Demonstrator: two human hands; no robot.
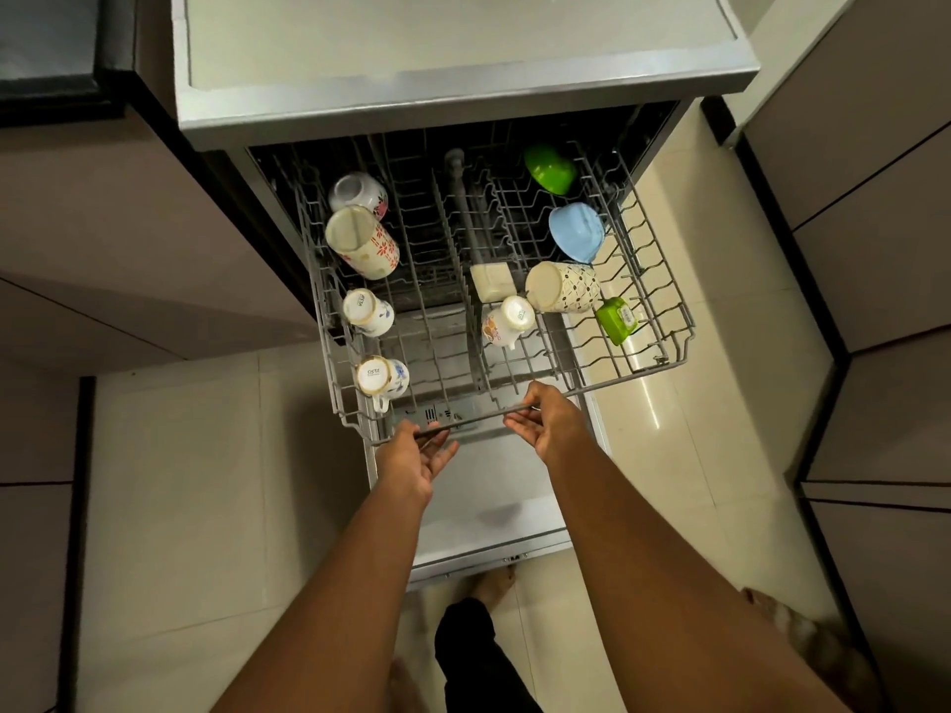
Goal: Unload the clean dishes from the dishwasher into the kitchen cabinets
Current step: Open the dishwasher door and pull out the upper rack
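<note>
Nearest, a bare foot (494, 584) stands on the tiled floor (180, 506) under the open dishwasher door (489, 486). Above the door, the left hand (417, 458) curls its fingers round the front bar of the pulled-out rack (669, 321); the right hand (550, 422) pinches the same bar further right. In the rack's left column, upside down, stand two small cups (381, 378), then a flowered mug (363, 248) and a white bowl (357, 193) at the back. On the right side lie a green box (616, 320), a floral cup (507, 321), a patterned mug (562, 287), a square tub (492, 282), then a blue bowl (576, 233) and, farthest, a green bowl (549, 168).
</note>
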